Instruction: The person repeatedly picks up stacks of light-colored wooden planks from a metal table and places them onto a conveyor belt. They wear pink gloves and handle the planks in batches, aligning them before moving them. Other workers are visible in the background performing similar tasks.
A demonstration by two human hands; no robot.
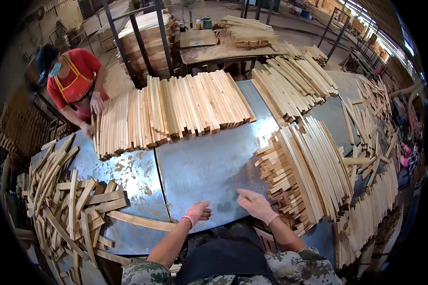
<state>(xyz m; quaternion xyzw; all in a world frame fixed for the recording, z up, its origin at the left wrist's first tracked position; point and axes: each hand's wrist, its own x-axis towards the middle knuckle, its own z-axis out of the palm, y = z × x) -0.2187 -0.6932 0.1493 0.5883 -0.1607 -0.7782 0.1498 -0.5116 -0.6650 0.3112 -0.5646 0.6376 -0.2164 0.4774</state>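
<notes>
My left hand (198, 213), in a pale glove with a pinkish cuff, hovers over the near edge of the metal tabletop (207, 164). Its fingers are loosely bent and slightly apart, with nothing visible in them. Across from it, my right hand (256, 204), also gloved, stretches its fingers toward the left and holds nothing. Just right of that hand is a stack of wooden strips (314, 164), its lower layers showing cut ends. A single long strip (140, 221) lies on the table left of my left hand.
Across the table lies a long row of strips (195, 102); a co-worker in red (76, 76) touches its left end. Loose strips pile up (64, 204) at the left. More bundles (295, 80) and scattered pieces (371, 123) lie to the right. Upright metal posts (142, 42) stand behind.
</notes>
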